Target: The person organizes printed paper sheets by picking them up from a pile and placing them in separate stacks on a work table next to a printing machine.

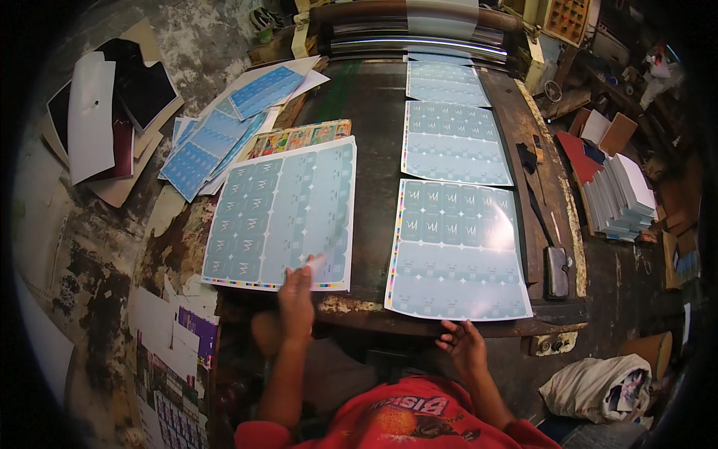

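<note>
A stack of pale blue-green printed sheets [278, 217] with a colour strip along its near edge lies left of centre on the table. My left hand [297, 303] is at that near edge, fingers stretched out and fingertips over the sheet's lower right part. On the right, a glossy printed sheet of the same design [456, 251] lies with its near edge at the table's front. My right hand [462, 346] is just below that edge, palm up and fingers apart, slightly curled. Whether its fingertips touch the paper, I cannot tell.
Two more printed sheets [456, 142] lead back in a row to a machine with metal rollers [419, 46]. Blue printed sheets [224, 123] lie loosely at the far left. A dark strap with a small box [556, 271] lies along the right side. Stacked paper blocks [617, 196] stand beyond.
</note>
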`<state>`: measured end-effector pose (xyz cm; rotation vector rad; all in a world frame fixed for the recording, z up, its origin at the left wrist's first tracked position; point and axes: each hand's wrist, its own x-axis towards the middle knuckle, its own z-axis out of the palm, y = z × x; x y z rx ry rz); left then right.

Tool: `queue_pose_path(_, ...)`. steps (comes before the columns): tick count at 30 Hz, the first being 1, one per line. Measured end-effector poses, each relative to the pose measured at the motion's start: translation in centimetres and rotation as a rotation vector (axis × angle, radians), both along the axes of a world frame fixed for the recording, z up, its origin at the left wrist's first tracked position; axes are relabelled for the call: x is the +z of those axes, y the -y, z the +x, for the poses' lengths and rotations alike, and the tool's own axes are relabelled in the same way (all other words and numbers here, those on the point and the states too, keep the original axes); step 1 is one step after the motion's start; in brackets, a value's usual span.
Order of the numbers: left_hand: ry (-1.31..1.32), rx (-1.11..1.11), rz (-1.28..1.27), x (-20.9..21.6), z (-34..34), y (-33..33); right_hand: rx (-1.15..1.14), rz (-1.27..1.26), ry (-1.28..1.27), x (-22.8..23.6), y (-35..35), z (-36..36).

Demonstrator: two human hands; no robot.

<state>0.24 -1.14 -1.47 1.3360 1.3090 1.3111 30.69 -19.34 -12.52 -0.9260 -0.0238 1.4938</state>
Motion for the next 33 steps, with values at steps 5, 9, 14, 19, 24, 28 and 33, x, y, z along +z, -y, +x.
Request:
queue_pose_path(5,-0.171,0.022,0.035,1.7,0.9,1.4,-0.062,0.013,0.016,0.4,-0.8,-0.5)
queue_pose_path(9,-0.488,-0.286,0.228,3.1,1.3,3.8,-0.004,0.037,0.012,2.6,-1.3,-0.5)
queue_pose_path(14,-0.441,-0.831,0.202,3.5,1.9,5.5,0.127,0.181,0.041,5.2,-2.2,-0.3)
queue_pose_path(19,-0.627,-0.671,0.397,3.2,2.5,5.4,0.106,0.011,0.104,3.1,-1.2,0.5)
queue_pose_path(24,-1.032,-0.155,0.496,2.1,1.7,2.2,0.189,-0.142,0.118,0.5,2.7,0.2)
queue_pose_path(28,-1.126,-0.016,0.512,1.2,0.7,0.6,0.206,-0.178,0.209,0.1,5.7,-1.0)
queue_pose_path(33,-1.111,0.042,0.520,1.2,0.9,0.6,0.201,-0.218,0.145,1.6,7.6,-1.9)
